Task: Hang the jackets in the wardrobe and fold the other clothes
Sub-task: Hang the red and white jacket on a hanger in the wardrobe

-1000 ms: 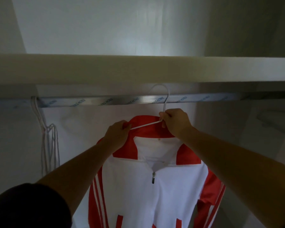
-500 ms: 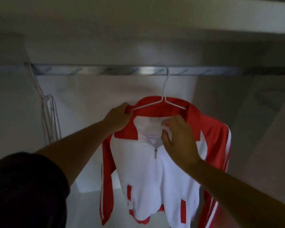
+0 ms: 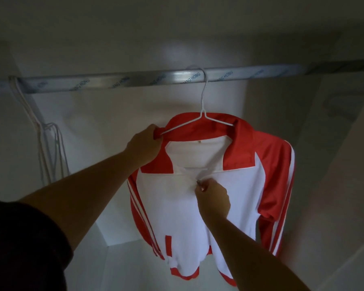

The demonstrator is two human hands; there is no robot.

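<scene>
Inside the wardrobe, a metal rail with blue lettering runs from side to side under the top, and it carries everything that hangs in this space. Near its middle a thin white hanger is hooked over it, and on that hanger hangs the jacket, white in front with a red collar, red hem panels and red sleeves striped in white. The jacket faces the camera and hangs free of the back wall, its hem above the pale wardrobe floor. The left hand reaches up and grips the collar at its left end, where the hanger's arm runs into the cloth; the fingers are curled round the red fabric. The right hand lies against the white front just below the open neck, its fingertips closed in a pinch on the small metal zip pull. Far to the left, at the rail's end, a bunch of bare white spare hangers hangs against the side wall, well apart from the jacket. A dark shirt on the left arm fills the lower left corner.
</scene>
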